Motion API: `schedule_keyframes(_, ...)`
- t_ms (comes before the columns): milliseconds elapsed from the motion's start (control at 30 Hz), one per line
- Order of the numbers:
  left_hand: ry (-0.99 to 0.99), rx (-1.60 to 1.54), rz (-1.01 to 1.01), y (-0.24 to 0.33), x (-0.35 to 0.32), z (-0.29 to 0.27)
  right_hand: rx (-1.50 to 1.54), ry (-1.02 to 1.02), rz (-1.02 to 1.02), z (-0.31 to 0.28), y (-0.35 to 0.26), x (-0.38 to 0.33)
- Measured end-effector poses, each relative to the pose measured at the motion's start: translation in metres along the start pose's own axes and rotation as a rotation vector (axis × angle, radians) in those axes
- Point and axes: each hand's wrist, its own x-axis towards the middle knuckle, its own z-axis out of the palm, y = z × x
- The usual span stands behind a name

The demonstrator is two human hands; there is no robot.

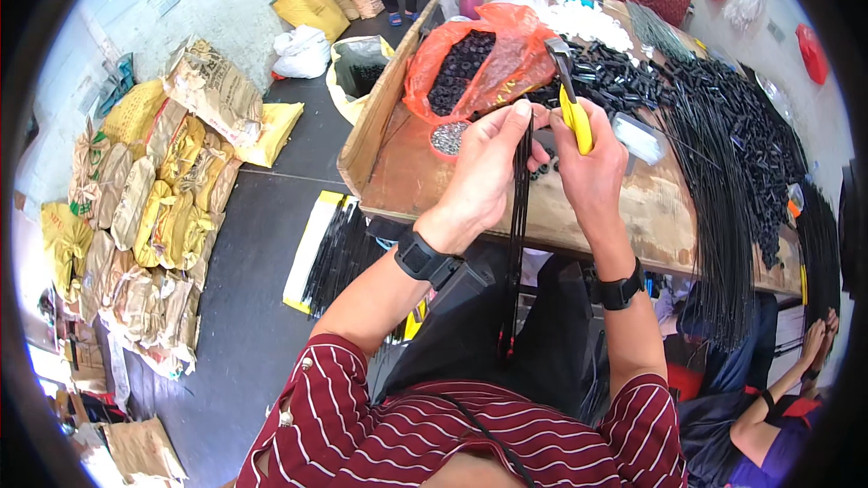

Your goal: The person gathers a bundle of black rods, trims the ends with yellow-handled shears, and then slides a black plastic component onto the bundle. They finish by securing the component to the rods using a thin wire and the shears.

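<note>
Over the front of the wooden workbench (624,208), my left hand (485,158) is closed on a bunch of thin black cables (518,244). They hang down toward my lap, with small red bits near their lower ends. My right hand (592,163) is wrapped round a yellow-handled tool (575,117) with a dark metal head pointing up and away; its exact kind I cannot make out. The fingertips of both hands nearly meet at the top of the cables. Just beyond lies an orange plastic bag (506,32) of black round parts, and beside my left hand is a dish of small silvery pieces (448,137).
Black tubular parts (624,77) and long black cables (710,208) cover the bench's right side. A clear plastic box (638,137) sits near my right hand. Stacked sacks (163,199) line the floor at left. Co-workers sit at the far end and lower right (768,434).
</note>
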Motion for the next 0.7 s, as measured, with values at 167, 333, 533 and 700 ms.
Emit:
schedule_keyframes(167, -0.027, -0.013, -0.037, 0.002, 0.002, 0.014, 0.078, -0.026, 0.134, -0.014, 0.011, 0.007)
schedule_keyframes(333, -0.147, -0.054, -0.049, -0.003, 0.006, 0.012, 0.734, -0.095, 0.599, -0.022, -0.009, 0.01)
schedule_keyframes(533, -0.12, -0.054, -0.06, -0.001, 0.003, 0.018, 0.818, -0.154, 0.671, -0.026, -0.006, 0.008)
schedule_keyframes(700, -0.136, -0.066, -0.042, 0.0, 0.002, 0.02, 0.853, -0.177, 0.688, -0.028, -0.006, 0.008)
